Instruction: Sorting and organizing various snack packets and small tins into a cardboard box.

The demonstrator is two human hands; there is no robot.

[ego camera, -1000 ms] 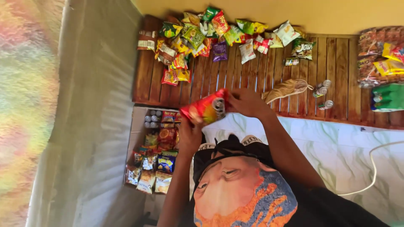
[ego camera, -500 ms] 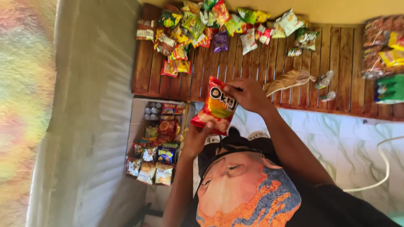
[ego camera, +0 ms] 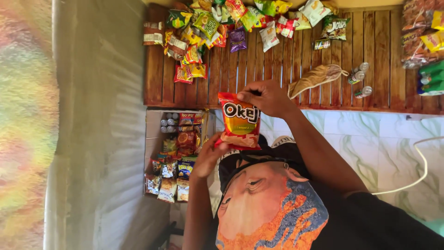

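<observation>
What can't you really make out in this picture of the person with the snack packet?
Head view only:
- Snack packet: back face turned away.
- Left hand: fingertips hidden behind the packet.
- Box of snacks: packets too small to tell.
- Green packs: cut off by the right edge.

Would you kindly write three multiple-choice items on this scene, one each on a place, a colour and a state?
1. Where does the pile of snack packets lie?
A. on the wooden table
B. on the tiled floor
C. on the cable

2. What is the main colour of the held snack bag?
A. blue
B. red and orange
C. white

3. How is the bag held?
A. by one hand only
B. by no hand, flat on the table
C. by both hands

Answers: 1 A, the packets cover the table's slats. 2 B, its front is red above orange. 3 C, the right hand pinches its top and the left hand holds its bottom.
</observation>
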